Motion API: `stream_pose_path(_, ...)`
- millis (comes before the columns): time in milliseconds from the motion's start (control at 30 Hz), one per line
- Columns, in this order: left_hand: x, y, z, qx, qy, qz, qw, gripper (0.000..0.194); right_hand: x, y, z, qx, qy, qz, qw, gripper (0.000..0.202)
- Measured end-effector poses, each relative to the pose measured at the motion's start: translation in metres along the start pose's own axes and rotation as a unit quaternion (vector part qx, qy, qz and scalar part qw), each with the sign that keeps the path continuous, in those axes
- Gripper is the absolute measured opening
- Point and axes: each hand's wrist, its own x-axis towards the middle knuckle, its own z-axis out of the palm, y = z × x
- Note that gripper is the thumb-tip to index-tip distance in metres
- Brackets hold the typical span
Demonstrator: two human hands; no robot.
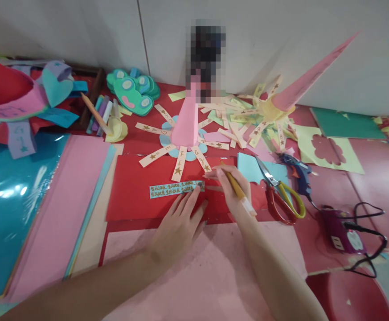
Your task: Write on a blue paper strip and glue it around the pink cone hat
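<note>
A narrow light-blue paper strip (167,189), with two rows of gold handwriting, lies on a red sheet (130,209). The fingers of my left hand (177,220) are stretched out flat, their tips resting on the strip's right end. My right hand (231,187) grips a gold-coloured pen (235,185); the writing tip is too indistinct to make out. Just beyond the strip stands a pink paper cone (185,120) on a blue scalloped base (167,142), ringed by cream paper strips (179,165) with letters and gold stars.
Right of my hand lie scissors (279,191) on blue paper (247,167), a glue gun (297,174) and a purple power socket (343,232). Coloured sheets (54,200) are stacked at left. Behind are markers (102,113), green foam cutouts (130,91), paper scraps and a second cone (308,80).
</note>
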Motion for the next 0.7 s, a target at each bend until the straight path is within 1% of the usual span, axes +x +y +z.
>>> stream_pose_path(167,0.0007,0.0000,-0.0020,-0.021,0.004,-0.005,1.000,0.031,-0.0022,-0.0005,0.0029,0.030,-0.018,0.020,0.999,0.017)
stream_pose_path(300,-0.0001,0.0006,-0.0018,-0.049,-0.011,-0.030,0.998,0.034,-0.0032,-0.0020,0.0044,0.028,-0.022,0.020,0.999,0.017)
stream_pose_path(467,-0.0011,0.0001,-0.0009,-0.083,-0.025,-0.053,0.995,0.036,-0.0012,-0.0010,0.0037,0.036,-0.006,0.003,0.999,0.016)
stream_pose_path(700,0.0004,-0.0027,0.0011,-0.096,-0.040,-0.069,0.992,0.042,0.0018,0.0014,0.0025,0.056,0.015,-0.013,0.998,0.016)
